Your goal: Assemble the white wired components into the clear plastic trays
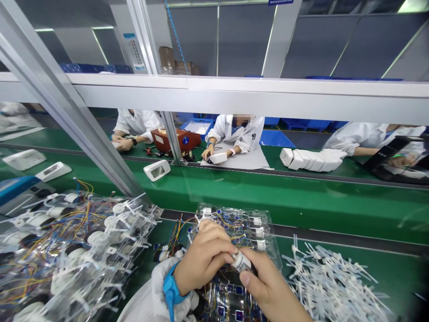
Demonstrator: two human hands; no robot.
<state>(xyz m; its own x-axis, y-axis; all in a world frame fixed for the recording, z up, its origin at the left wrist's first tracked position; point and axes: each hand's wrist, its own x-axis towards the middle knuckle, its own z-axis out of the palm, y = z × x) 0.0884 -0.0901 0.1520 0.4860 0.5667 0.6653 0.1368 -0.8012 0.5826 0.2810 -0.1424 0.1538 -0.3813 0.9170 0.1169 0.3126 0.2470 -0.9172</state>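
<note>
In front of me a small white cylindrical part [240, 261] is held between both hands, above a clear plastic tray. My right hand [263, 279] grips it from the right, thumb below and fingers behind. My left hand [209, 252], with a blue wrist strap, is closed with its fingertips pinched at the part's left end; its fine details are hidden by fingers. The clear tray [273, 223] underneath carries small circuit boards, yellow and blue wires and white parts. Beside it on the right lies a pile of thin white and translucent plastic pieces [335, 281].
Stacked clear trays [83, 250] with wired white parts fill the left. A green conveyor belt [234, 185] runs across, bearing white device housings [157, 170]. Metal frame posts [67, 94] rise at the left. Co-workers in white coats [231, 132] sit opposite.
</note>
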